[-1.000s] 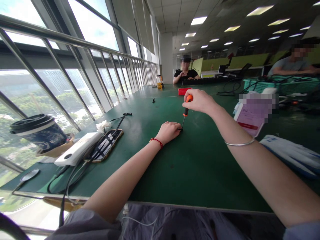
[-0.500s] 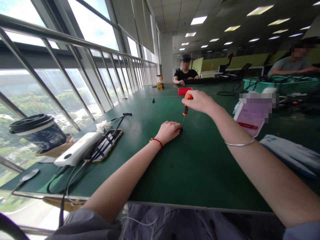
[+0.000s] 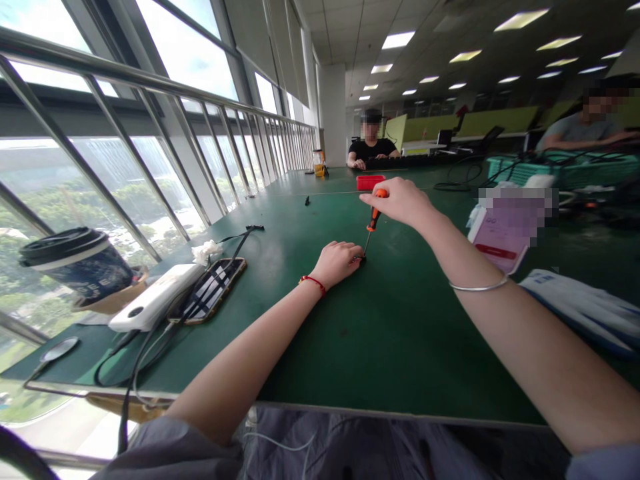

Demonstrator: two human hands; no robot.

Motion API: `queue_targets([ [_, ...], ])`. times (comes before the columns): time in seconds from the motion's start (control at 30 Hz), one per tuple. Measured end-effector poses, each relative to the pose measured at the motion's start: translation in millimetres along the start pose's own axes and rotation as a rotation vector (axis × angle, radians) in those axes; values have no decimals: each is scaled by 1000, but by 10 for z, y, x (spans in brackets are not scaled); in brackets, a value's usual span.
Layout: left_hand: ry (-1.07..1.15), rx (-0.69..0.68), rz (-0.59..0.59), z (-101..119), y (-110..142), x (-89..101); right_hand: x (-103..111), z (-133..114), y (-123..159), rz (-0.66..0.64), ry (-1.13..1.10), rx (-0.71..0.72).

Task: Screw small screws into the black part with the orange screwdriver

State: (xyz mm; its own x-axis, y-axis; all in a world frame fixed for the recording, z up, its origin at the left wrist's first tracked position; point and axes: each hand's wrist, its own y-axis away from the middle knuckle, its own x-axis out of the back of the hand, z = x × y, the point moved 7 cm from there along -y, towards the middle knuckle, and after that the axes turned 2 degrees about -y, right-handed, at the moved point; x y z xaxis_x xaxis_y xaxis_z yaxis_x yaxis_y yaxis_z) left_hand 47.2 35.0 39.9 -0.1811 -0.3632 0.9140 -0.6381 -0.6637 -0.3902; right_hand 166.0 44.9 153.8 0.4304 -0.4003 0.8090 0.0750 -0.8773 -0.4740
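Slip risk here, and most of it is packed into one tiny spot

So, the small black part (image 3: 363,259) is pressed against the green tabletop (image 3: 400,327), just ahead of the left hand (image 3: 340,261), and it's pinned there by that hand's bent fingertips. It's mostly covered, so whether a screw head or slot is being met by the tip can't really be told from this angle.

The orange-and-black screwdriver (image 3: 374,219) is stood on it at a slight lean, the handle grasped near its top by the curled fingers of the right hand (image 3: 403,199). That lean is the worry: if pressure were put on off-axis, the tip could be kicked out sideways, and the left fingertips are right beside it. With such a high grip, not much steering is given down at the point either. And with something that small on a smooth-looking surface, the part could be spun or shot away if the pinch were eased.

Further out, less drama. A loose black piece (image 3: 307,201) is left lying near the red tray (image 3: 371,183) and could be swept off by a stray sleeve. On the left, cables are draped over the phone (image 3: 214,291); if they were snagged, it could be dragged along, and the lidded cup (image 3: 75,265) is parked close by.
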Motion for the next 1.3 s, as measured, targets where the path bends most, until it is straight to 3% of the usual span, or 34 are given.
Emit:
queue_targets([
  [0.57,-27,-13,-6,9,5,-5,10,6,7,15,2,-15],
  [1.3,28,137,-97,-96,21,-93,-12,1,4,-11,8,-14],
])
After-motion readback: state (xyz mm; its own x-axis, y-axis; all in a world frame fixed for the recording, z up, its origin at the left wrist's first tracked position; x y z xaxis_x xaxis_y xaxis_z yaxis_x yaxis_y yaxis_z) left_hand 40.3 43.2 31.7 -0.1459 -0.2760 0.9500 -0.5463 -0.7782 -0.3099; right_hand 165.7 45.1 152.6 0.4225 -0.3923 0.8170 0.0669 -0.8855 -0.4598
